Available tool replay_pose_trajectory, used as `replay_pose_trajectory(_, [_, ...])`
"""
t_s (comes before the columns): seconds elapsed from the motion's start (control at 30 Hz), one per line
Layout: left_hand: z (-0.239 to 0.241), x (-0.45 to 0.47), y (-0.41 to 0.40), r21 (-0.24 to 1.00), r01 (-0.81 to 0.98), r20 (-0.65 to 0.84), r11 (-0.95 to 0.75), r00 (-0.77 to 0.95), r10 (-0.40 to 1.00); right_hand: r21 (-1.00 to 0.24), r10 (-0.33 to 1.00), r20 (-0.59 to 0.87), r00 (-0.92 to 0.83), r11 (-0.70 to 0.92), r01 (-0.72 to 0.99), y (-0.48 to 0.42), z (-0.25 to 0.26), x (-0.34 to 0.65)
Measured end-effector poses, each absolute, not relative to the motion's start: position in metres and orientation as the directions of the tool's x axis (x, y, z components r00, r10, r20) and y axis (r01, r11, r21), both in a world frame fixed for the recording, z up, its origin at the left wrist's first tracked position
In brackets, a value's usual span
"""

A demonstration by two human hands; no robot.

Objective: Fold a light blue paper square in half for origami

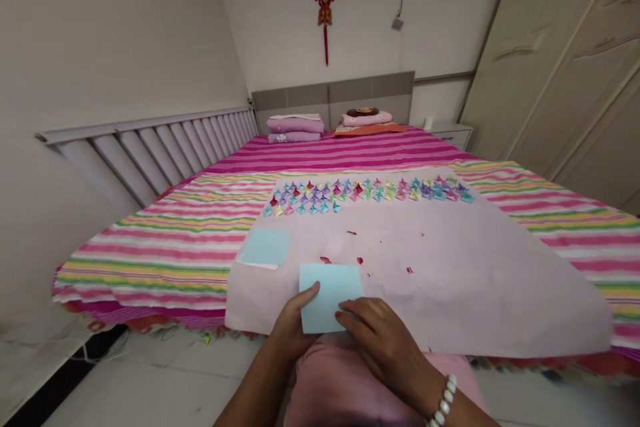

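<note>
A light blue square of paper [327, 290] is held up in front of me, over the near edge of a pale sheet. My left hand [295, 320] grips its left side, with the thumb lying on the face and the other fingers hidden behind. My right hand [373, 327] touches the paper's lower right part with its fingertips, and its thumb is out of sight. To the left lies a stack of light blue paper [265, 247] with a white edge showing beneath. Rows of small folded paper pieces [320, 197] in many colours stand across the far part of the sheet.
The pale sheet [450, 280] covers the front of a bed with a striped cover [165, 247]. Small red scraps [360, 261] are scattered on it. Folded bedding [296, 127] sits by the headboard. A railing [150, 153] runs along the left, and a wardrobe [545, 60] stands at right.
</note>
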State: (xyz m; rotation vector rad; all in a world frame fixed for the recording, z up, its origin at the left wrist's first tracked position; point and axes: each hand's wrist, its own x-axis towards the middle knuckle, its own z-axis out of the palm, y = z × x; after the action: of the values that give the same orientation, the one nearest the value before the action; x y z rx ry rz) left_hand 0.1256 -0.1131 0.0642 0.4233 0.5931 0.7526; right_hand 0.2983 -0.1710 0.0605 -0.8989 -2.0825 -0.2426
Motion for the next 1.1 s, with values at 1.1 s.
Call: replay_pose_trajectory(1.1, [0.090,0.130,-0.138,0.939,-0.344,0.065,0.002,0.184,0.981,-0.991,0.972,0.108,0.207,0.123,-0.058,-0.180,0.073,0.330])
